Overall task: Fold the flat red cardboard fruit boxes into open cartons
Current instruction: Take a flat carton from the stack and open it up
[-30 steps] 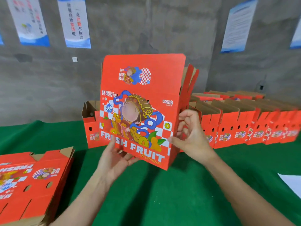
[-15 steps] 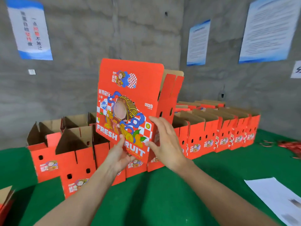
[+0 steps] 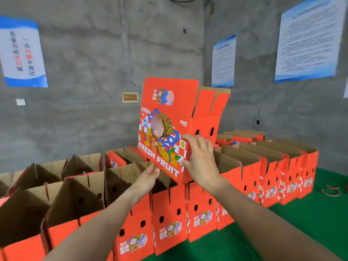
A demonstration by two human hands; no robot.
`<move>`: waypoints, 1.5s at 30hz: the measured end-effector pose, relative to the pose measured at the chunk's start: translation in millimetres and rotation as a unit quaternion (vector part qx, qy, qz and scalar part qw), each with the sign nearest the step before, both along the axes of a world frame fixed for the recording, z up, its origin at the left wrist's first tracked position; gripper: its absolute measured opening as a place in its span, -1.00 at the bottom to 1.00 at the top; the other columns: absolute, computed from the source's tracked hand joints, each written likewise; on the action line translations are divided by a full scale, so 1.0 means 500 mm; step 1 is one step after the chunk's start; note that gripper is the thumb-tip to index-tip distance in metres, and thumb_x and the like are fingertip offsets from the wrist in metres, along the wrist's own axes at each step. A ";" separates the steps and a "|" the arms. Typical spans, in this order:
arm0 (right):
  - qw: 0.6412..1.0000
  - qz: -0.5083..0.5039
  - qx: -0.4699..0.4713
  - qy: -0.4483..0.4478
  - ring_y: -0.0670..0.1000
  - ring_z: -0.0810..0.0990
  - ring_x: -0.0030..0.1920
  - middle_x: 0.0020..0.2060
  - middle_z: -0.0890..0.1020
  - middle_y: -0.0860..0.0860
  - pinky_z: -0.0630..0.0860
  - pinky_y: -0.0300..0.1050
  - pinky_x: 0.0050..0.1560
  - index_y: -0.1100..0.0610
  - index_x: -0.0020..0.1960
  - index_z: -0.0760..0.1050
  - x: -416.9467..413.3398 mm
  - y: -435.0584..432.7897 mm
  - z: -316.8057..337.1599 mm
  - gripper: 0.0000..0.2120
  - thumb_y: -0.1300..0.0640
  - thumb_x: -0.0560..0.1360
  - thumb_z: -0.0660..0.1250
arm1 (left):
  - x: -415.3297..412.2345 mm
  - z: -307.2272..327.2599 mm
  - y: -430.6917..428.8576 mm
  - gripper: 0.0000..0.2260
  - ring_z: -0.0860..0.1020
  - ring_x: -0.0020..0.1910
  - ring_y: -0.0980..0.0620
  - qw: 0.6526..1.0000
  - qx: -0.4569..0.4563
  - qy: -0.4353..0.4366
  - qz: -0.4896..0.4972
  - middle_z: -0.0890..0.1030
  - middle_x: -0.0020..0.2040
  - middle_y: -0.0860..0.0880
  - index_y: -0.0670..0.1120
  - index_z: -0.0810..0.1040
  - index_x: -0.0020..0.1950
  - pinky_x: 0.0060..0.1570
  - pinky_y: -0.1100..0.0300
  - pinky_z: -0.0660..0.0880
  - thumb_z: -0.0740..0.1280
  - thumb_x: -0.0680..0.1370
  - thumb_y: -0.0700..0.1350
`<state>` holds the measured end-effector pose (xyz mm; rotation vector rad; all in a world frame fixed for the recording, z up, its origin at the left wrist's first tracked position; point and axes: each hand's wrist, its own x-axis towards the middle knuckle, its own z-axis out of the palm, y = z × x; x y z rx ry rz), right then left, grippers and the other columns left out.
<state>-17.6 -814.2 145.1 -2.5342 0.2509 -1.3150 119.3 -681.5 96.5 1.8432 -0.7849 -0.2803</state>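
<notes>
Red cardboard is crowding the view. The person is holding a red printed cardboard carton, lettered FRESH FRUIT, tilted in the air with its top flaps standing up. The right hand is gripping its lower right corner, with the thumb on the printed front and the fingers curling over the side panel. The left hand is reaching up from below, fingers stretched out and relaxed, their tips touching the carton's bottom edge.

Directly beneath it, a near row of folded red cartons is standing open-topped and packed side by side, brown insides and upright flaps facing up. A far row of red cartons is running off to the right behind the held one, and more open cartons are filling the left foreground.

All of them are sitting on a green cloth table, where some thin red loops are lying near the right edge, too blurred to identify. Behind, a grey concrete wall is meeting a second wall at a corner. Both are carrying blue-edged white posters, and a small framed plaque is hanging just left of the raised carton.
</notes>
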 end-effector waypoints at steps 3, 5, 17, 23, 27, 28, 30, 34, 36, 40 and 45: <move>0.998 -0.047 -0.044 0.015 0.15 0.18 0.24 0.28 0.32 0.04 0.19 0.02 0.37 -0.02 0.43 0.24 0.070 -0.084 -0.015 -0.30 0.22 0.39 0.47 | 0.066 -0.030 -0.073 -0.55 0.15 0.52 0.01 0.972 0.179 -0.155 -0.007 0.19 0.54 -0.02 -0.01 0.07 0.56 0.44 0.19 0.09 0.01 0.67 0.03; 0.994 -0.082 -0.068 0.028 0.14 0.14 0.23 0.28 0.34 0.08 0.15 0.08 0.39 0.03 0.43 0.26 0.115 -0.136 -0.025 -0.32 0.24 0.39 0.45 | 0.097 -0.048 -0.098 -0.56 0.12 0.53 -0.03 0.929 0.286 -0.232 -0.023 0.17 0.55 -0.03 0.04 0.03 0.57 0.46 0.10 0.12 -0.05 0.68 0.04; 0.948 -0.200 0.071 0.235 0.45 -0.11 0.47 0.43 -0.51 0.14 0.10 0.18 0.46 -0.11 0.56 -0.13 0.286 -0.305 -0.057 -0.18 0.28 0.50 0.25 | 0.134 -0.102 -0.111 -0.28 0.34 0.40 -0.06 0.868 0.392 -0.306 -0.013 0.40 0.42 -0.10 0.07 -0.06 0.57 0.45 0.04 0.16 0.16 0.53 -0.38; 0.954 -0.140 0.115 0.239 0.29 -0.07 0.52 0.48 -0.44 0.04 0.21 0.11 0.46 -0.02 0.56 -0.01 0.280 -0.316 -0.102 -0.26 0.30 0.51 0.24 | 0.123 -0.105 -0.116 -0.29 0.08 0.53 -0.05 0.855 0.418 -0.306 0.028 0.21 0.53 -0.09 0.05 -0.03 0.57 0.50 -0.04 -0.08 0.20 0.53 -0.33; 0.929 -0.145 0.163 0.298 0.31 0.05 0.49 0.54 -0.27 0.05 0.23 0.14 0.44 -0.03 0.55 0.00 0.268 -0.305 -0.107 -0.31 0.20 0.53 0.25 | 0.126 -0.131 -0.108 -0.38 -0.10 0.55 -0.08 0.873 0.363 -0.310 0.100 0.06 0.57 -0.06 0.04 0.08 0.55 0.47 -0.06 -0.16 0.20 0.55 -0.28; 0.935 -0.144 0.154 0.285 0.33 0.01 0.49 0.54 -0.25 0.06 0.22 0.16 0.43 -0.05 0.55 0.00 0.268 -0.293 -0.105 -0.32 0.20 0.53 0.24 | 0.128 -0.134 -0.106 -0.39 -0.10 0.55 -0.09 0.881 0.345 -0.306 0.106 0.05 0.57 -0.07 0.03 0.10 0.55 0.48 -0.04 -0.14 0.20 0.55 -0.29; 0.950 -0.120 0.114 0.266 0.29 -0.04 0.51 0.55 -0.21 0.06 0.21 0.16 0.44 -0.04 0.55 0.03 0.266 -0.264 -0.101 -0.34 0.17 0.54 0.24 | 0.131 -0.136 -0.102 -0.45 -0.09 0.55 -0.11 0.895 0.316 -0.298 0.105 0.05 0.57 -0.11 0.01 0.13 0.54 0.49 0.01 -0.09 0.20 0.58 -0.25; 0.969 -0.049 0.086 0.228 0.19 0.08 0.51 0.55 0.03 0.11 0.22 0.08 0.46 0.08 0.49 0.22 0.252 -0.193 -0.092 -0.46 0.13 0.56 0.27 | 0.130 -0.133 -0.073 -0.57 -0.02 0.55 -0.10 0.924 0.256 -0.272 0.079 0.10 0.55 -0.15 -0.07 0.23 0.51 0.48 0.14 -0.05 0.16 0.63 -0.17; 0.980 -0.004 0.068 0.186 0.15 0.28 0.44 0.47 0.28 0.12 0.29 0.02 0.41 0.11 0.44 0.31 0.239 -0.144 -0.085 -0.54 0.13 0.56 0.28 | 0.131 -0.124 -0.043 -0.62 0.10 0.53 -0.05 0.926 0.250 -0.277 0.053 0.20 0.52 -0.15 -0.12 0.31 0.47 0.46 0.22 0.02 0.14 0.64 -0.17; 0.990 0.097 0.037 0.095 0.10 0.51 0.24 0.20 0.59 0.09 0.41 -0.03 0.24 0.17 0.24 0.51 0.208 -0.006 -0.059 -0.73 0.17 0.56 0.26 | 0.112 -0.088 0.047 -0.68 0.30 0.45 -0.03 0.929 0.247 -0.275 0.003 0.41 0.42 -0.13 -0.17 0.45 0.37 0.41 0.18 0.21 0.14 0.63 -0.22; 0.970 0.231 0.050 0.047 0.18 0.61 -0.06 -0.13 0.68 0.12 0.47 0.03 0.00 0.20 -0.06 0.61 0.157 0.238 -0.054 -0.86 0.22 0.54 0.28 | -0.003 -0.070 0.250 -0.77 0.55 0.17 0.03 0.965 0.095 -0.231 0.082 0.63 0.14 -0.10 -0.22 0.59 0.18 0.19 0.34 0.35 0.20 0.62 -0.25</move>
